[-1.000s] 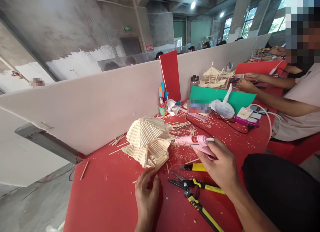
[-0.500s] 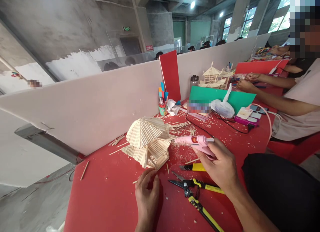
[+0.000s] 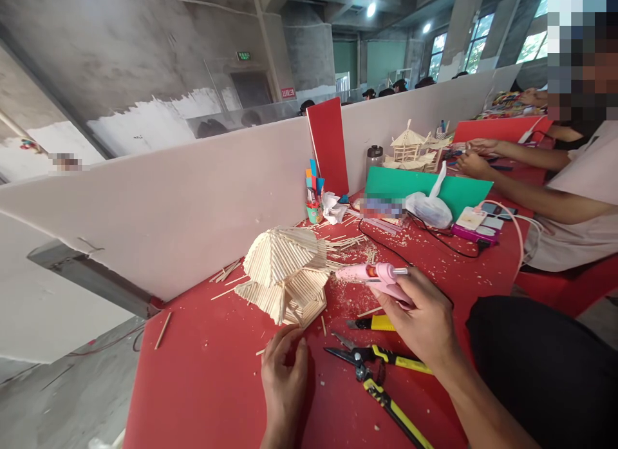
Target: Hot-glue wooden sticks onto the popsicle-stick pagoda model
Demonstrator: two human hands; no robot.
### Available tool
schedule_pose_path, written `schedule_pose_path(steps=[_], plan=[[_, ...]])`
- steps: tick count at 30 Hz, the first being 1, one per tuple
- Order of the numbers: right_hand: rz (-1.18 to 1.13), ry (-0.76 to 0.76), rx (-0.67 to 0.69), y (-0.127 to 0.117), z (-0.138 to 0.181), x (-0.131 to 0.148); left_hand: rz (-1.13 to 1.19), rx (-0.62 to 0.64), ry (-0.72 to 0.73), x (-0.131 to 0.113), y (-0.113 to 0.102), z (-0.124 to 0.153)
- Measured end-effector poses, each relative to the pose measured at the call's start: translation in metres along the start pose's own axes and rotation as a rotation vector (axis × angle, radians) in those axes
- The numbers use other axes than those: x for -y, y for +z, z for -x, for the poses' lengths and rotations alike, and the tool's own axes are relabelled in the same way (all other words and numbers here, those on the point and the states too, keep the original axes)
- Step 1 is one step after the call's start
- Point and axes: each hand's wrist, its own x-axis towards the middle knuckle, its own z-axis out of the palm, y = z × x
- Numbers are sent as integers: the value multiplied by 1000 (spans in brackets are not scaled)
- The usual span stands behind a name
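Note:
My right hand (image 3: 420,320) is closed around the handle of a pink hot glue gun (image 3: 386,275), with a glue stick poking out at its back. The gun's nozzle points left, close to the right side of a small pavilion model (image 3: 282,256) built from thin wooden sticks, with a tiered roof. Whether the nozzle touches it I cannot tell. At the model's front edge rests my left hand (image 3: 284,378), fingers curved and thumb apart, with nothing visible in it. Below the glue gun lie yellow-and-black pruning shears (image 3: 364,372) and a yellow utility knife (image 3: 381,323).
Wood sticks (image 3: 347,243) and shavings litter the red table (image 3: 207,384). Behind stand a white partition (image 3: 193,198), a red board (image 3: 331,146), a green board (image 3: 429,185) and a plastic bag (image 3: 429,207). A power strip (image 3: 476,233) sits near a co-worker's arms (image 3: 521,185) at right.
The glue gun and my right hand have shifted very slightly left. My left hand and the pavilion model stay where they were.

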Motion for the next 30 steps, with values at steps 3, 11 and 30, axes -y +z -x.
schedule_pose_path(steps=[3,11,30], plan=[[-22,2,5,-2,-1,1,-1,1,15,-1,-1,1],[-26,10,26,-4,-2,4,-13,0,21,-1,0,1],[-23,20,155,1,6,7,10,10,22,-2,0,1]])
